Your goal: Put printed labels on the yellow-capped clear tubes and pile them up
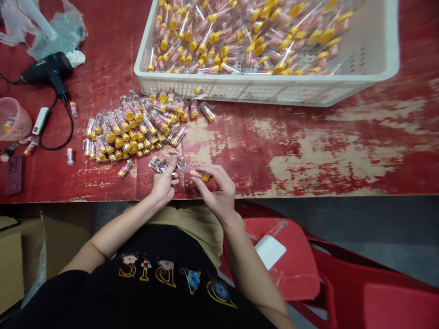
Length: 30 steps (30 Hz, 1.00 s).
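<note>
My left hand [164, 183] and my right hand [217, 189] meet at the near edge of a worn red table [308, 151]. The left fingers pinch crinkled clear printed wrap [159, 163]. The right fingers close round a small clear tube with a yellow cap [200, 174]. Just beyond the hands lies a pile of wrapped yellow-capped tubes [137, 125]. A white plastic crate [267, 87] farther back holds many more such tubes.
A black heat gun [48, 71] with its cord lies at the far left, beside a pink basket [12, 119] and a dark phone [14, 174]. Crumpled plastic bags [55, 27] sit at top left. A red stool [291, 265] and cardboard boxes [13, 260] stand below the table.
</note>
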Each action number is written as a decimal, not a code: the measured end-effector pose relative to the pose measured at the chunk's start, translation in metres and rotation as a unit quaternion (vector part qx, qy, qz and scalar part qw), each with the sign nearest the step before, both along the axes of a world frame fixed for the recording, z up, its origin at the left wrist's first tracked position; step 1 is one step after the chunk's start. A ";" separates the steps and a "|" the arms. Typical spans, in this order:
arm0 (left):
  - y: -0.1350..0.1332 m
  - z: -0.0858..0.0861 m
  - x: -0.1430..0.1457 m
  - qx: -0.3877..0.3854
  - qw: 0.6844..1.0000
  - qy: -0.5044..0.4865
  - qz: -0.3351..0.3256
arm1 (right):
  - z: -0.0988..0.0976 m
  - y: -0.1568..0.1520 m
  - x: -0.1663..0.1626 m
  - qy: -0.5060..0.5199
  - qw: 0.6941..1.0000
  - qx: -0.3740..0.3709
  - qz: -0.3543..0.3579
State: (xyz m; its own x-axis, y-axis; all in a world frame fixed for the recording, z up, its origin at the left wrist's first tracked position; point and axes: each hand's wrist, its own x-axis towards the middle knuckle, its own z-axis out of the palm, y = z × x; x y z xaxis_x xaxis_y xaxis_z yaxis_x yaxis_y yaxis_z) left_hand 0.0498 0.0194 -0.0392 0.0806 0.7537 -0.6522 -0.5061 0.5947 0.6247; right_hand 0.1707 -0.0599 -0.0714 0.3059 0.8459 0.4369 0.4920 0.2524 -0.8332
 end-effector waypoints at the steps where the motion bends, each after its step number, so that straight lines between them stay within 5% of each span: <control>1: -0.002 0.001 -0.001 0.001 1.000 -0.005 -0.011 | 0.001 -0.002 -0.001 -0.016 1.000 0.006 -0.015; 8: -0.009 0.005 -0.009 0.062 0.993 -0.006 -0.097 | 0.019 -0.013 -0.004 -0.056 0.992 0.018 -0.114; 14: -0.015 0.009 -0.011 0.083 0.988 0.017 -0.130 | 0.026 -0.023 -0.010 -0.081 0.992 0.029 -0.090; 18: -0.019 0.008 -0.012 0.095 0.987 0.020 -0.128 | 0.029 -0.027 -0.017 -0.002 0.994 -0.005 -0.110; 22: -0.020 0.004 -0.014 0.110 0.985 0.025 -0.127 | 0.030 -0.032 -0.019 0.055 0.995 -0.064 -0.051; 26: -0.020 0.005 -0.016 0.126 0.984 0.039 -0.118 | 0.027 -0.037 -0.024 -0.009 0.997 -0.010 -0.081; 30: -0.021 0.011 -0.017 0.130 0.985 0.027 -0.114 | 0.022 -0.039 -0.034 0.096 0.989 -0.040 -0.104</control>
